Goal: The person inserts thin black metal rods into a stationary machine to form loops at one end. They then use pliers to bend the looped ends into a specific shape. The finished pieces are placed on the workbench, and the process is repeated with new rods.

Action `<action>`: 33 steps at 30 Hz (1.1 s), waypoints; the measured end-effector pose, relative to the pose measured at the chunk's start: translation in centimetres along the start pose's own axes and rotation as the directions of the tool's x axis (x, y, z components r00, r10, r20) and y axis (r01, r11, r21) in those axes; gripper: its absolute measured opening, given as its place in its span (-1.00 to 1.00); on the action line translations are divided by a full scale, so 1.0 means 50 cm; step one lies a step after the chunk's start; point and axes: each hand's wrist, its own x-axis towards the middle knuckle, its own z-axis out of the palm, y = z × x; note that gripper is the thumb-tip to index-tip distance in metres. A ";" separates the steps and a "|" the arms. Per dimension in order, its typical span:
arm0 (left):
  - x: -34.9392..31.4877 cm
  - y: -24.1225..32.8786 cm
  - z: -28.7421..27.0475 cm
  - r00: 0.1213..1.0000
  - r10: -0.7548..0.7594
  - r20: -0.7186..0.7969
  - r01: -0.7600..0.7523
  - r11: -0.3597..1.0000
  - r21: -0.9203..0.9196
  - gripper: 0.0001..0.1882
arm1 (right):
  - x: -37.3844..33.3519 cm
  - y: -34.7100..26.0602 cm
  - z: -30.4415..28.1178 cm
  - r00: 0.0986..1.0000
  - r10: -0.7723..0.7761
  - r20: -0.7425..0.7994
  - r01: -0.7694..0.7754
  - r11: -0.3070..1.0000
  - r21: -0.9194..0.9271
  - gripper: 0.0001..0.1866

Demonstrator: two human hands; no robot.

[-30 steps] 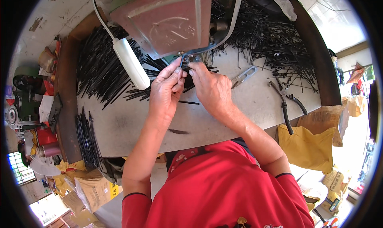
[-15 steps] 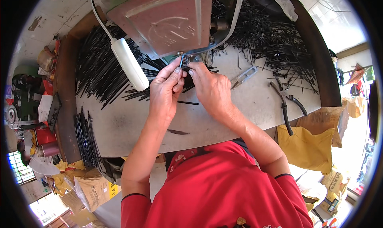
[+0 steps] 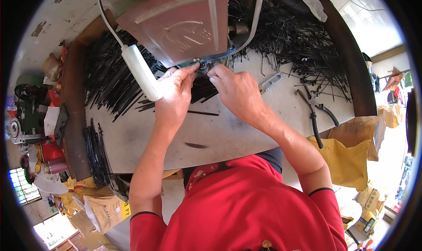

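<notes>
My left hand (image 3: 174, 86) is raised under the front of a pinkish-red machine head (image 3: 180, 29). Its thumb and fingertips are pressed together beside the machine's lower tip; whatever they grip is too small to make out. Just to the right, my right hand (image 3: 241, 92) is closed, its thumb against the bent index finger near the same spot. Its fingers hide what is in them. Small metal parts of the machine show between the two hands. Below and behind them, thin black rods (image 3: 204, 90) lie on the grey worktable (image 3: 145, 139).
A white tubular lamp (image 3: 141, 73) hangs beside my left hand. Black rods (image 3: 110, 77) are heaped at the left, and a tangled pile (image 3: 303, 49) lies back right. Pliers (image 3: 313, 110) and a slim metal tool (image 3: 271, 81) lie right. A dark raised border (image 3: 358, 75) edges the table.
My left hand has shifted slightly left and turned, its fingertips higher at the machine. My right hand has moved a little right, widening the gap. The small blue piece at my left fingertips no longer shows.
</notes>
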 end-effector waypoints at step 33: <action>-0.009 -0.174 -0.157 0.975 0.179 -0.135 0.004 0.586 0.810 -0.95 | -0.170 -0.064 -0.074 0.956 -0.182 0.230 0.130 0.966 0.226 -0.91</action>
